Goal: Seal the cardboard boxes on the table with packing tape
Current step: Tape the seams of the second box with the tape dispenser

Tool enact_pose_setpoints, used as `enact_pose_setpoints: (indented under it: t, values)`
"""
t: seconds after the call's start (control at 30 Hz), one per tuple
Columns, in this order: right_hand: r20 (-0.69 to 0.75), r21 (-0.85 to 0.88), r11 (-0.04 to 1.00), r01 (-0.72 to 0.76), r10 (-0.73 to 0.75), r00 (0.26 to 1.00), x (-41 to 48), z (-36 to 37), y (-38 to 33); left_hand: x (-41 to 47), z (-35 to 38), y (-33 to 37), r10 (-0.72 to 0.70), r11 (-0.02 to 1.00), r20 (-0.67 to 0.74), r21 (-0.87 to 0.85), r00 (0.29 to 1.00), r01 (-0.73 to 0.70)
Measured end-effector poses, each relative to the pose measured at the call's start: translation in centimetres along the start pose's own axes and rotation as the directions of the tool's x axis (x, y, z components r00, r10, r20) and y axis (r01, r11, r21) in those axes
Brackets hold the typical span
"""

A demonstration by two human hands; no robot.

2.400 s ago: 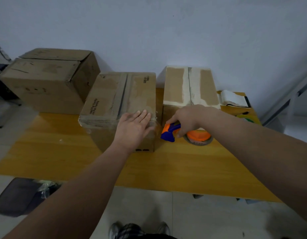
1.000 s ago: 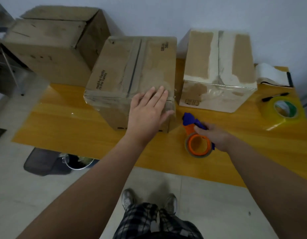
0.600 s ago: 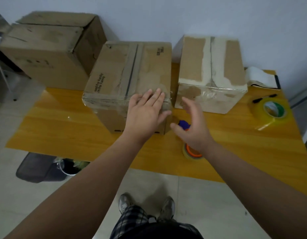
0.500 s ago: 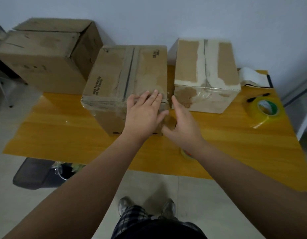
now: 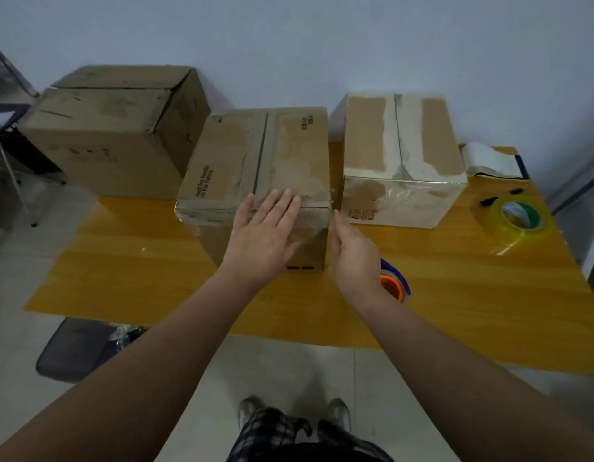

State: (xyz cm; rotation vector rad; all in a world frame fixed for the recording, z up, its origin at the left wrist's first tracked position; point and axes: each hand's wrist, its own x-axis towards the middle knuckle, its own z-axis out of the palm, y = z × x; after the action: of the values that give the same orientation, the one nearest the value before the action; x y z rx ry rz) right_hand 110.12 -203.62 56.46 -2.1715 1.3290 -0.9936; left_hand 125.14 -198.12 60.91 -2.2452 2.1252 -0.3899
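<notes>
In the head view, the left hand (image 5: 264, 240) lies spread flat over the near top edge of the middle box (image 5: 259, 181) at frame centre, while the right hand (image 5: 354, 258), open and empty, stands edge-on at the box's right corner. The tape dispenser (image 5: 394, 281) rests on the table (image 5: 472, 295) just behind that wrist. The tape end seems to lie under the palms, though glare hides it; pressed unevenly, it could wrinkle or lift, and the wrist drawing back could knock the dispenser.

The right hand (image 5: 354, 258) is covering most of the dispenser (image 5: 394, 281) — only an orange-and-blue sliver is showing. The print on the middle box (image 5: 255, 168) is looking too blurry to read — the left hand (image 5: 262, 238) is hiding its front edge.
</notes>
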Motion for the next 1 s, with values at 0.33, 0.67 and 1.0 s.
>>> enact_pose_setpoints:
  t: [0.33, 0.67, 1.0]
  values:
    - [0.403, 0.425, 0.857, -0.291, 0.109, 0.909, -1.9, 0.7, 1.2, -0.2, 0.3, -0.2, -0.018, 0.999, -0.013, -0.043, 1.000, 0.018]
    - [0.279, 0.193, 0.978, -0.073, 0.017, 0.960, 4.4, -1.3, 1.4, -0.1, 0.4, -0.3, -0.030, 0.994, -0.041, -0.104, 0.999, 0.025]
    - [0.442, 0.115, 0.981, -0.153, 0.088, 0.893, 6.5, -1.0, 0.3, 0.0, 0.4, -0.1, -0.020, 0.986, -0.069, -0.168, 0.997, 0.008]
